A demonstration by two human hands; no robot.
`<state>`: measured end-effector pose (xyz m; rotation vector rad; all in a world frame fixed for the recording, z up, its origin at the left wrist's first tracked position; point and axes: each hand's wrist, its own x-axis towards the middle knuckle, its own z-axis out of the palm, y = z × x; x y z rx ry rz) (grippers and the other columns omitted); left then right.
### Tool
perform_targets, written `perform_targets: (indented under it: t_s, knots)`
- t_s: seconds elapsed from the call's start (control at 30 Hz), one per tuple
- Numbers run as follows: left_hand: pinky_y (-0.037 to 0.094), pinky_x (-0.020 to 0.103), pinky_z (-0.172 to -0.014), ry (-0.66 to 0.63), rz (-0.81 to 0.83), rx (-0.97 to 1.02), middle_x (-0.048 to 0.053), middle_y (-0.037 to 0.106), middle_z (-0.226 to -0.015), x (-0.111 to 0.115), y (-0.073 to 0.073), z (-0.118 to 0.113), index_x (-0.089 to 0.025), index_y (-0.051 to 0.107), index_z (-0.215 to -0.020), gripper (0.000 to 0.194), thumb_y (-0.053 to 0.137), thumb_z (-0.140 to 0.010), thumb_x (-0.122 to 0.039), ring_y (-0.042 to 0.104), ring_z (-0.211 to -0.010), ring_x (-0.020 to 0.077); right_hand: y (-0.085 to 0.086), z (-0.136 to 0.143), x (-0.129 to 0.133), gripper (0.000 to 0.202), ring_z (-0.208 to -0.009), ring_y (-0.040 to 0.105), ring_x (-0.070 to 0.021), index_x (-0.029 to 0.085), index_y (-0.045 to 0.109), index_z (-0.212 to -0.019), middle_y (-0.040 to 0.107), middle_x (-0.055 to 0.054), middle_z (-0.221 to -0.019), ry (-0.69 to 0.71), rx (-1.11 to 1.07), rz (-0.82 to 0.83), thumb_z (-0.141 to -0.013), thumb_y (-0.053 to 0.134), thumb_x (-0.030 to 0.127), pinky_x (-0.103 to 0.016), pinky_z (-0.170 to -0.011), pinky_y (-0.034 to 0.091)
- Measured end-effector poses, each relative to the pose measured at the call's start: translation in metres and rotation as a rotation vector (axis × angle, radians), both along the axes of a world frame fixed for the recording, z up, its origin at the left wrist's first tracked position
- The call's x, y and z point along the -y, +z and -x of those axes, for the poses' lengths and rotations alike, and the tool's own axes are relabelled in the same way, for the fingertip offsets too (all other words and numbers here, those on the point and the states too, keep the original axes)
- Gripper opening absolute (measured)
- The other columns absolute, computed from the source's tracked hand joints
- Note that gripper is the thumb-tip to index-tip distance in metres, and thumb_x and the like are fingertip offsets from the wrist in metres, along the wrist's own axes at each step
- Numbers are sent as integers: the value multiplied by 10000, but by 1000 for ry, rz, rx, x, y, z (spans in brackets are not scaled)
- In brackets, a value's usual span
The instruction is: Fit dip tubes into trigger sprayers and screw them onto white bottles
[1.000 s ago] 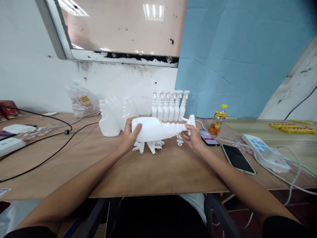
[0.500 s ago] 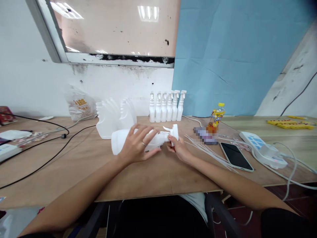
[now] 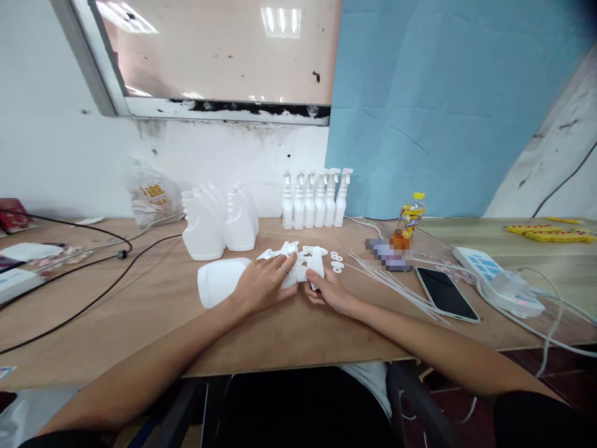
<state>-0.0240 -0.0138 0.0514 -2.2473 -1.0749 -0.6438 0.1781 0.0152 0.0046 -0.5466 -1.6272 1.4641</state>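
A white plastic bottle [image 3: 219,281] lies on its side, its base pointing left. My left hand [image 3: 263,283] is closed round its upper part, a ring on one finger. At the neck end, my right hand [image 3: 332,291] grips a white trigger spray head [image 3: 316,262] between thumb and fingers. My hands hide the neck, so I cannot tell how far the head is screwed on. Loose white trigger sprayer parts [image 3: 291,246] lie just behind my left fingers. Several small white washers [image 3: 336,264] lie beyond my right hand.
Several upright spray bottles [image 3: 309,202] stand in a row at the back, left of them white bottles without heads [image 3: 203,230]. Thin white tubes [image 3: 396,286], a phone [image 3: 446,294], a drink bottle [image 3: 410,218] and a power strip [image 3: 497,283] are to the right. Black cables [image 3: 93,305] cross the left.
The bottle and spray head have come lower and toward me, slightly left. My left fingers have closed in from a wider spread. Loose sprayer parts and washers behind have come into view.
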Motion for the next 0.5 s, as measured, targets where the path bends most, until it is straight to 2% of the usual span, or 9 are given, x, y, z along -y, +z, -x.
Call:
perform_targets:
  t_s: [0.07,0.17,0.2,0.27,0.37,0.43,0.5]
  knots:
    - [497,337,-645,13,11,-4,87,716,-1050,-1,-2,0,-185,530,-1286,503,656,-863,-427,706,-837,262,-2,1,-1,409,-366,335,-67,215,462,-893,430,98,-514,2,-1,-6,-892,597,602,-197,-357,217]
    - [488,340,-621,6,15,-50,73,719,-999,-3,-5,1,-188,595,-1124,357,661,-855,-415,695,-751,248,-2,2,0,408,-380,321,-63,219,452,-891,438,98,-522,14,-18,14,-874,641,581,-191,-352,232]
    - [488,342,-625,-8,-7,-48,77,720,-1003,-4,-5,1,-187,591,-1140,363,655,-864,-415,693,-747,246,-1,3,1,413,-383,318,-63,220,452,-893,438,99,-524,13,-29,24,-862,660,575,-190,-351,237]
    - [499,348,-665,-58,-77,-6,96,718,-1050,-4,-1,1,-176,509,-1315,503,629,-898,-430,697,-812,255,6,3,2,426,-378,320,-59,221,459,-891,432,102,-525,-3,-66,36,-836,697,570,-189,-349,229]
    - [508,389,-805,-131,-180,51,127,698,-1139,-2,16,5,-166,286,-1516,747,611,-921,-479,678,-969,284,30,-5,0,437,-372,340,-52,210,485,-841,406,100,-532,-72,-178,38,-806,735,567,-193,-354,208]
    - [488,437,-899,-124,-230,102,143,670,-1210,0,30,11,-173,249,-1541,825,641,-897,-508,649,-1050,311,52,-19,-6,454,-390,362,-55,205,487,-774,371,96,-529,-140,-286,32,-790,753,573,-199,-363,225]
    - [484,448,-922,-82,-243,197,147,641,-1270,0,42,19,-185,288,-1525,812,660,-882,-510,633,-1093,318,77,-37,-16,483,-430,391,-64,208,469,-721,348,88,-526,-196,-428,3,-765,777,577,-199,-384,274]
